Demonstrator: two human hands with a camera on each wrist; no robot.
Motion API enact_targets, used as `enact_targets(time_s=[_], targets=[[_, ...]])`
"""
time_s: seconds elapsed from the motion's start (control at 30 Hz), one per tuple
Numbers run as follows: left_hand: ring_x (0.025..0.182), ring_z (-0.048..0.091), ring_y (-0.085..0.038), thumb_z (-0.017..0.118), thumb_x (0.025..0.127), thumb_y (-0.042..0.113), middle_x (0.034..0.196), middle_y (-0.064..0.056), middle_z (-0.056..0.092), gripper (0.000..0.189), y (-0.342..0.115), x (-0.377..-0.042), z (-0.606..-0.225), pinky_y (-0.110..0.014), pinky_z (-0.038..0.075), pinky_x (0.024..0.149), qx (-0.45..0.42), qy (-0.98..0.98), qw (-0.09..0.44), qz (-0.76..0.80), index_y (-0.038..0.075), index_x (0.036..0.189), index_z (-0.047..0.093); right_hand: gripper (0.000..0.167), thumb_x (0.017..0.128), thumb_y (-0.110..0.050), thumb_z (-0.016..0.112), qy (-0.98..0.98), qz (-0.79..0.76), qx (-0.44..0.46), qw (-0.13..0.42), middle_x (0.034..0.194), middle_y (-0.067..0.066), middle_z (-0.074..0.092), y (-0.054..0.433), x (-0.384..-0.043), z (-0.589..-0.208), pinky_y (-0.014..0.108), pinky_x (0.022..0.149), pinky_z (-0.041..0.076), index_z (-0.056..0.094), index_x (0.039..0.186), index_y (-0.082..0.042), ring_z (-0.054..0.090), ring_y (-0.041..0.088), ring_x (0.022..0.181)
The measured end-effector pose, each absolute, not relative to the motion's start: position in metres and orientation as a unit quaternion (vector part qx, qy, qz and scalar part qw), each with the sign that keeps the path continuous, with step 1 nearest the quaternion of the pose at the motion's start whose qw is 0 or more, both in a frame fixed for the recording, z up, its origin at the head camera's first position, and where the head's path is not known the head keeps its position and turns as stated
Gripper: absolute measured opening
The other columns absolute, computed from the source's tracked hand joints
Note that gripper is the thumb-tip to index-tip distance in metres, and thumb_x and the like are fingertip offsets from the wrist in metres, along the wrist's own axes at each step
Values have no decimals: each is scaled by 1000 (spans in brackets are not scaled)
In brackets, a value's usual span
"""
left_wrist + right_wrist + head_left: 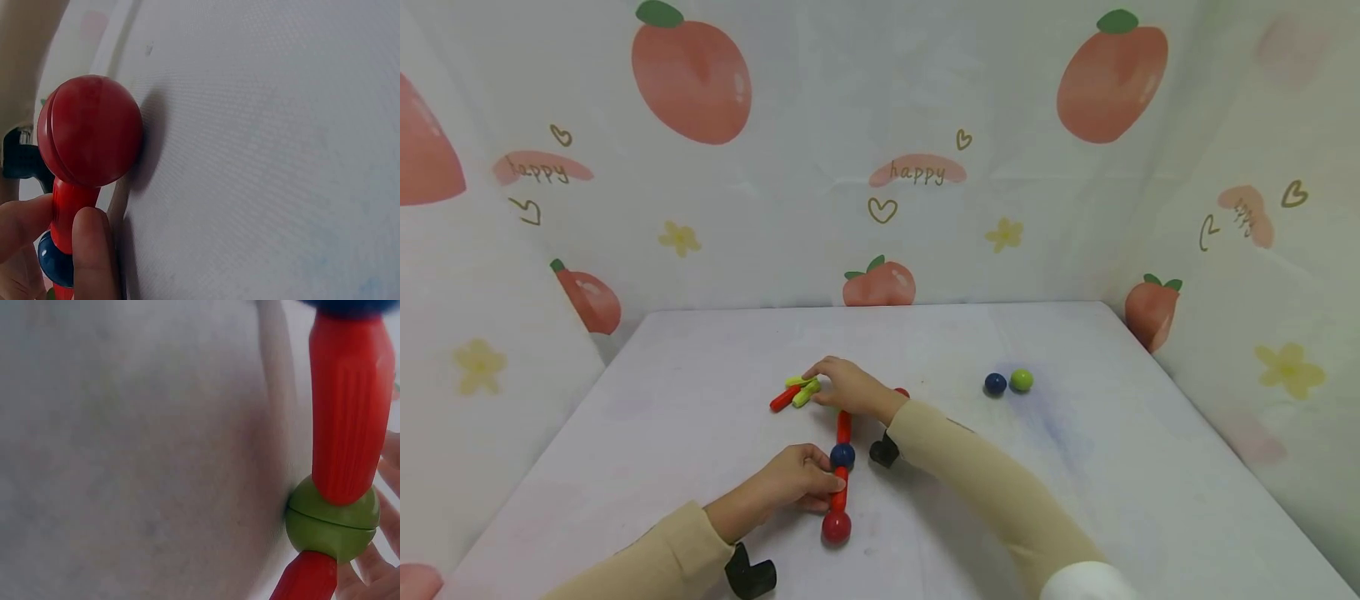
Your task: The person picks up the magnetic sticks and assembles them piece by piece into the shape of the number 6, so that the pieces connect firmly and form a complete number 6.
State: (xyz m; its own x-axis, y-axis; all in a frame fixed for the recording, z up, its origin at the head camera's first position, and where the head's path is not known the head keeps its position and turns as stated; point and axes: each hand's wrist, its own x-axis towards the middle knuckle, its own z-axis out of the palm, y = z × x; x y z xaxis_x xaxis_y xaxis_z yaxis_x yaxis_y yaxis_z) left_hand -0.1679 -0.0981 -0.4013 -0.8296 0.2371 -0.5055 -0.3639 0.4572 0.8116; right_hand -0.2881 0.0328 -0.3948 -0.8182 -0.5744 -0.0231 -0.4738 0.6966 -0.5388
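Note:
My left hand (797,479) pinches a red rod (840,492) between thumb and fingers. The rod joins a large red ball (837,527) to a dark blue ball (842,456). From the blue ball another red rod (844,427) runs away under my right hand (853,388). In the right wrist view a green ball (333,519) sits between two red rods; the head view hides it. My right hand reaches over the joined pieces with fingers apart, beside loose yellow-green rods (806,393) and a loose red rod (785,398). Nothing is visibly gripped in it.
A loose blue ball (996,384) and a green ball (1022,380) lie on the white table (1112,467) at the back right. Part of a red ball (902,392) shows behind my right wrist. Black wrist mounts (750,572) hang by both sleeves. A fruit-print curtain (805,183) surrounds the table.

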Motion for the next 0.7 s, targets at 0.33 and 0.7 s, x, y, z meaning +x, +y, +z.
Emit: enact_targets(time_s=[0.33, 0.7], targets=[[58, 60, -10, 74, 78, 15, 81, -8, 64, 39, -98, -167, -401, -23, 55, 61, -36, 802, 286, 523, -2, 104, 50, 35, 88, -24, 65, 931, -199, -282, 114, 124, -3, 56, 27, -294, -398, 28, 99, 44, 61, 122, -20, 50, 16, 114], [58, 60, -10, 72, 78, 14, 81, -8, 64, 39, -100, -166, -403, -23, 55, 60, -28, 799, 287, 527, -2, 105, 50, 24, 85, -22, 68, 931, -206, -274, 129, 104, -7, 59, 23, -293, -406, 17, 81, 46, 65, 109, -21, 51, 8, 89]])
